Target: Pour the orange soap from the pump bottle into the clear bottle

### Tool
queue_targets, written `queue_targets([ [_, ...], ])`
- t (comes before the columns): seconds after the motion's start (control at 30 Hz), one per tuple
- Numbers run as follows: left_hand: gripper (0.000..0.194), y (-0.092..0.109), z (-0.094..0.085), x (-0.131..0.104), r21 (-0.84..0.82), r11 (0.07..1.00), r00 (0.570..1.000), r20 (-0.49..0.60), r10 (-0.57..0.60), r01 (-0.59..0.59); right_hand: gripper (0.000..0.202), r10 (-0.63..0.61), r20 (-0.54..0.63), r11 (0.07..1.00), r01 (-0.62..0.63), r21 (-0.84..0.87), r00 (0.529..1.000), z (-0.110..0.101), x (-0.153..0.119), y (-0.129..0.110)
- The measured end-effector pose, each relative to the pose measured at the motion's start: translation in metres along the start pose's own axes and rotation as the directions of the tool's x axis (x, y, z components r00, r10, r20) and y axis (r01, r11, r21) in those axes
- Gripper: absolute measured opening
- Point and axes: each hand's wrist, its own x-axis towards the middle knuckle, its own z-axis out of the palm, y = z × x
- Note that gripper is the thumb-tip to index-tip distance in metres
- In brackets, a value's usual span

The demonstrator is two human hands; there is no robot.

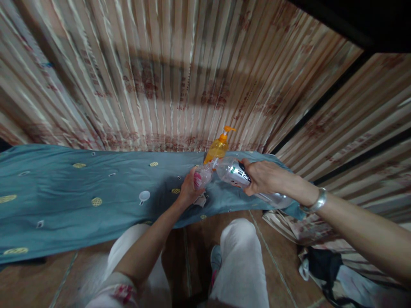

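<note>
My left hand is closed around a small clear plastic bottle with a pinkish-red label. In my right hand is a larger clear plastic bottle with a silver and black label, tipped nearly on its side with its neck pointing left. The two bottle mouths meet or nearly meet; whether they touch I cannot tell. Just behind them stands a pump bottle of yellow liquid with an orange pump top. Below the small bottle a small pale crumpled piece lies on the cloth.
A blue-green patterned cloth covers the long low surface before me. Pleated curtains hang behind it and to the right. Dark bars cross the right side. On the tiled floor, dark and white items lie at the lower right.
</note>
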Motion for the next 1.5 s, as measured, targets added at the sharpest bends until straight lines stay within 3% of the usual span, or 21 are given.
queue_targets([
  [1.5,0.091,0.0036,-0.0003,-0.0006,0.018,1.000,1.000,-0.001,-0.020,0.021,0.067,-0.001,0.019,1.000,0.001,0.016,1.000,-0.0016,0.0003,-0.0005],
])
